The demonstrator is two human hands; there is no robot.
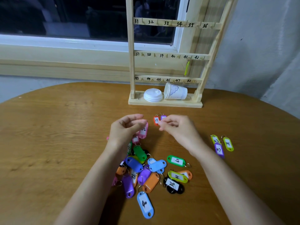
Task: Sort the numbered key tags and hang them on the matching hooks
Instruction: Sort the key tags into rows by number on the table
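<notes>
A wooden hook rack (131, 62) stands at the table's far side, with rails numbered 31 to 48. One yellow-green tag (187, 68) hangs at hook 41. My left hand (126, 129) has curled fingers and pinches the top of a pink tag marked 42 (143, 132). My right hand (177, 127) is curled with its fingertips on the lower part of a purple tag (163, 117), next to an orange tag marked 29 (156, 120). Whether it grips the purple tag is unclear. A pile of coloured tags (146, 171) lies under my forearms.
A paper cup (176, 92) on its side and stacked white lids (153, 95) sit on the rack's base. Three tags marked 47, 47 and 48 (218, 144) lie at the right. A window sill runs behind the round wooden table (48, 143).
</notes>
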